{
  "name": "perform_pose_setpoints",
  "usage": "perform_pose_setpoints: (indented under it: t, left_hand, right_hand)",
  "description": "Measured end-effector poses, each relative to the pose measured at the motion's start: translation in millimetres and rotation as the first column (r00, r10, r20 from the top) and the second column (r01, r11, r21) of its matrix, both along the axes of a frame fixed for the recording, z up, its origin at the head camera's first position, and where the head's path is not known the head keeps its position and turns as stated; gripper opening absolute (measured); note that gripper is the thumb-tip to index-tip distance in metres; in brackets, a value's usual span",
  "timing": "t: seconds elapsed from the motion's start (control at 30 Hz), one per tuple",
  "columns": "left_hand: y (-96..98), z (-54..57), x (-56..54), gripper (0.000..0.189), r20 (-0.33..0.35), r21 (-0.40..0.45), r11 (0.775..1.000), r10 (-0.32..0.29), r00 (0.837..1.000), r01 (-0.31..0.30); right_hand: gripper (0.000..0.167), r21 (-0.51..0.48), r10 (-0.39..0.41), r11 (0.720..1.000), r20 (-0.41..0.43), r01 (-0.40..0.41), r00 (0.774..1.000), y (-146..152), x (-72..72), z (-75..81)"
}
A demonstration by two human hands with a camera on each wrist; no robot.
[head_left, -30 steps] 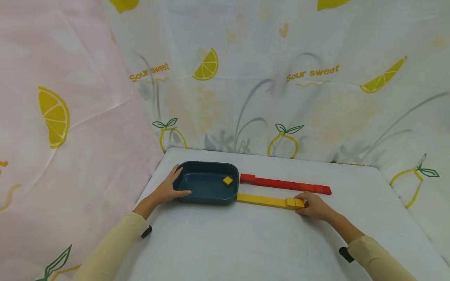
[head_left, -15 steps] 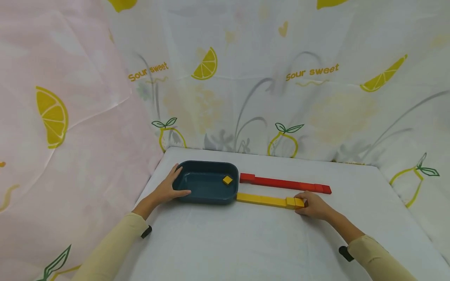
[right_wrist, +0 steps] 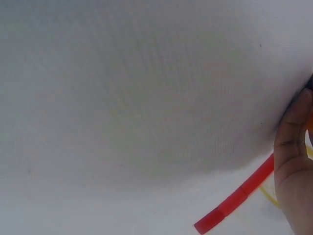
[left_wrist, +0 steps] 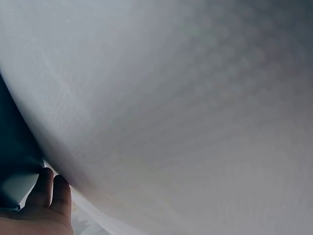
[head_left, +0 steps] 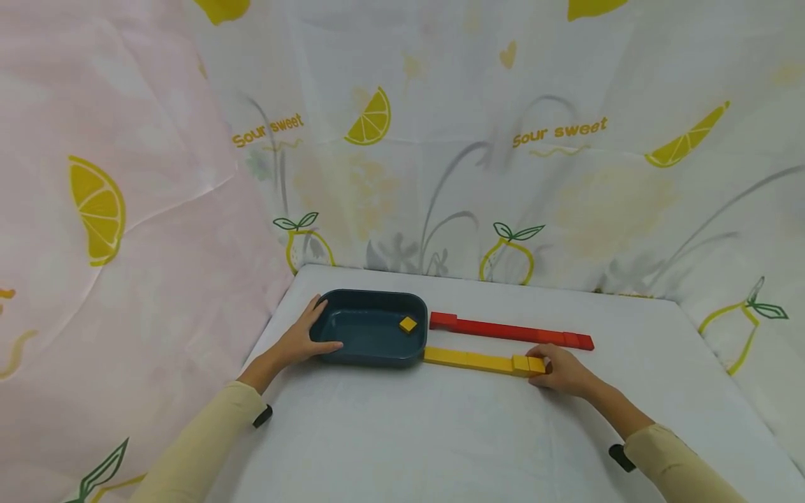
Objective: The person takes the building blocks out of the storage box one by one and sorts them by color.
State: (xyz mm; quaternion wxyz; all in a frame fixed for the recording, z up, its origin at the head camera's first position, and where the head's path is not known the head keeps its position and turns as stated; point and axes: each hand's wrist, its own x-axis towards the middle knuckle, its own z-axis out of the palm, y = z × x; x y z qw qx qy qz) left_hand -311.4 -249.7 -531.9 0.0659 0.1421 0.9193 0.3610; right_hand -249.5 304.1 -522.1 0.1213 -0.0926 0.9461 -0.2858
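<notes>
In the head view my left hand [head_left: 305, 340] spreads across the left end of a dark blue rectangular dish [head_left: 371, 362], thumb along the near rim and fingers at the far left corner. Its fingers [left_wrist: 61, 193] appear beside the dish wall in the left wrist view. A small yellow block [head_left: 408, 324] lies inside the dish. My right hand [head_left: 564, 369] pinches the right end block [head_left: 537, 365] of a yellow row of blocks [head_left: 468, 359]. The row starts beside the dish's near right corner. My right palm hides most of that block in the right wrist view.
Behind the yellow row runs a red row of blocks [head_left: 503, 330], roughly parallel to it, with a raised piece at its left end. A white cloth covers the table [head_left: 402, 433]. Lemon-printed curtains [head_left: 428, 175] stand at the back and left.
</notes>
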Motion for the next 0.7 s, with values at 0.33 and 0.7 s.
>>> perform_pose_setpoints:
  t: [0.33, 0.7]
  left_hand:
    - [8.4, -0.4, 1.2, 0.114, 0.022, -0.006, 1.0, -0.002, 1.0, 0.002]
    - [0.2, 0.7, 2.4, 0.118, 0.027, -0.028, 0.999, 0.03, 0.999, -0.03]
  right_hand:
    - [0.072, -0.012, -0.003, 1.0, -0.025, 0.003, 1.0, 14.1, 17.7, 12.2]
    - [0.054, -0.169, -0.043, 0.986, -0.318, -0.012, 0.947, -27.7, 14.2, 57.8]
